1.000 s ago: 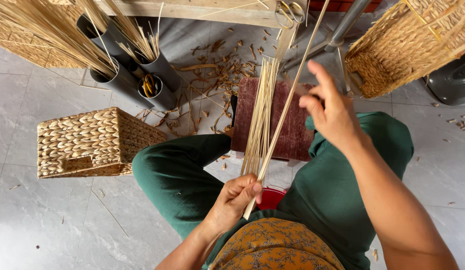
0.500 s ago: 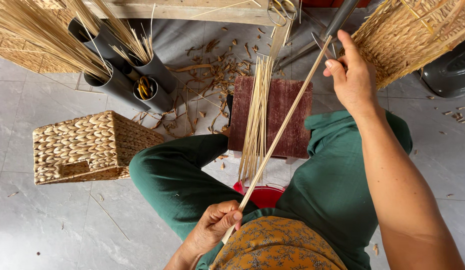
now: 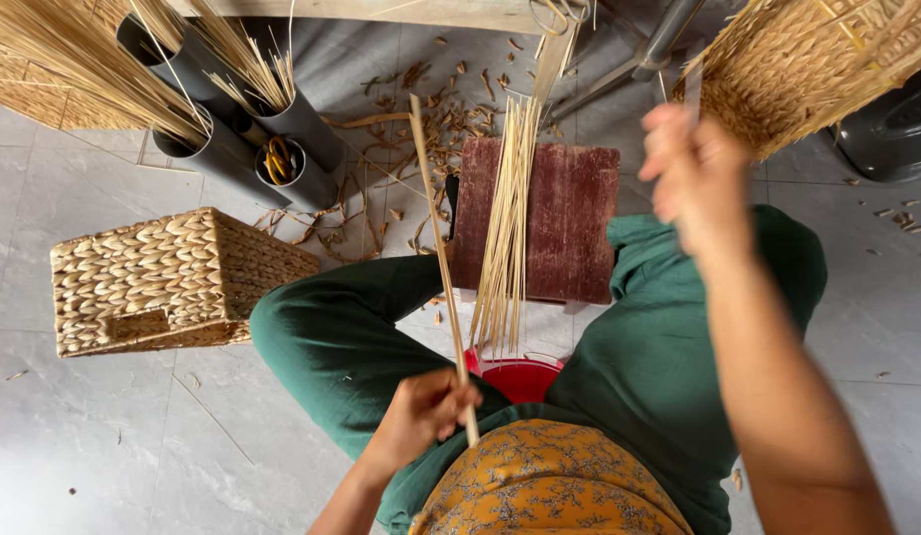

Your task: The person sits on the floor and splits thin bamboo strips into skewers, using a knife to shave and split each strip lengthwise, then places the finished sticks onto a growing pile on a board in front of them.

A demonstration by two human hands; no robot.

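Observation:
My left hand is shut on the lower end of a single thin cane strip, which now stands almost upright over my green-trousered knee. My right hand is raised at the upper right, blurred, and is off the strip; a thin grey sliver shows above it, but I cannot tell whether the hand holds it. A bundle of thin cane strips lies on a dark red wooden board between my knees. Below the bundle's end sits a red bowl.
A woven box basket stands on the grey floor tiles at left. Grey tubes hold canes and yellow-handled scissors. Another woven basket hangs at upper right, next to a dark grey container. Cane shavings litter the floor.
My right hand has let go of the strip's upper end and pulled away to the right. The strip has swung from leaning right to nearly upright, still in my left hand.

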